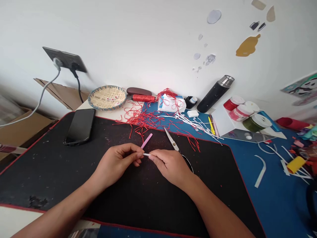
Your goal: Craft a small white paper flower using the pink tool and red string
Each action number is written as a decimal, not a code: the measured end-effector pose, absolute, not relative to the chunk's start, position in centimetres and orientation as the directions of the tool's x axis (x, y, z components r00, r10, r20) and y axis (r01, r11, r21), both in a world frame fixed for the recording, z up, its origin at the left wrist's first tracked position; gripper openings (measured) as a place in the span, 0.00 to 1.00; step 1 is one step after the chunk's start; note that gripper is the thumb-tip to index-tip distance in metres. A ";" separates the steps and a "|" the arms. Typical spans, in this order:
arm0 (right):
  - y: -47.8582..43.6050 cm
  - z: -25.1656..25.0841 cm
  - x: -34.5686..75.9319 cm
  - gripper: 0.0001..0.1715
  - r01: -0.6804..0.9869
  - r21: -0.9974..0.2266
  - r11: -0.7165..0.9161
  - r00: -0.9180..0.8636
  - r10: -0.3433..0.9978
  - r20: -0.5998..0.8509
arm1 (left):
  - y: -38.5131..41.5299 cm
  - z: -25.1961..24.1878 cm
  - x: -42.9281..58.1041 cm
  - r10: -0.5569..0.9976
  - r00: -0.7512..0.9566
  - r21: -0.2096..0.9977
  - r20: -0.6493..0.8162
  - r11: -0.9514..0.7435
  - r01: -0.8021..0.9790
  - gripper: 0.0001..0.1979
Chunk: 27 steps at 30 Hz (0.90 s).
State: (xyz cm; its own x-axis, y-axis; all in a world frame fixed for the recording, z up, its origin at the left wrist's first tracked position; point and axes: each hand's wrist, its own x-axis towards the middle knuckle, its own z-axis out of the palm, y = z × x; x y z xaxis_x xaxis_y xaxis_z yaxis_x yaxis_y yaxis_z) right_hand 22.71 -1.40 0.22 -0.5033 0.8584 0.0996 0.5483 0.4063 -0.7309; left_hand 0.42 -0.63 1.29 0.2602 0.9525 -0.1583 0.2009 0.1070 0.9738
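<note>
Fingertip work proceeds over the black desk mat (pixel 49 168), with both hands close together at its centre. The left hand (pixel 116 162) has its grip pressed together on the pink rod (pixel 146 141), whose long axis points toward 1 o'clock. The right hand (pixel 170 167) has its grip pinching the white strip (pixel 146 154), which lies along a 3-to-9 o'clock axis. The steel scissors (pixel 171 140) run beneath the right hand, toward 1 o'clock. The red cord scraps (pixel 141 120) lie at 12 o'clock.

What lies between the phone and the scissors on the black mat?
In the head view, loose red threads and a pink stick lie between the phone and the scissors.
</note>
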 end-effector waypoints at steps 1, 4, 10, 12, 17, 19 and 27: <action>-1.4 0.3 22.7 0.16 0.549 -0.729 0.409 -0.505 0.857 0.101 | -0.6 1.3 0.4 0.952 0.261 0.974 -0.160 0.110 0.196 0.11; -1.5 0.3 22.6 0.14 0.550 -0.731 0.404 -0.496 0.862 0.103 | -0.5 1.2 0.4 0.953 0.256 0.974 -0.161 0.113 0.194 0.11; -1.6 -0.1 22.4 0.13 0.543 -0.714 0.441 -0.505 0.852 0.142 | -0.5 0.9 0.3 0.941 0.271 0.977 -0.203 0.174 0.126 0.11; -1.6 -0.2 22.4 0.14 0.541 -0.713 0.446 -0.503 0.851 0.150 | -0.5 0.6 0.5 0.933 0.282 0.974 -0.224 0.222 0.042 0.12; -1.8 -0.1 22.4 0.14 0.561 -0.717 0.413 -0.427 0.887 0.176 | -0.8 -0.1 1.5 0.878 0.302 0.818 -0.371 0.463 -0.341 0.20; -1.9 -0.2 22.2 0.14 0.566 -0.712 0.417 -0.413 0.890 0.193 | -1.1 -0.3 2.0 0.858 0.317 0.760 -0.404 0.508 -0.406 0.19; -2.2 -0.5 21.8 0.14 0.530 -0.769 0.359 -0.388 0.908 0.156 | -1.2 -0.3 2.3 0.907 0.278 0.844 -0.317 0.403 -0.354 0.14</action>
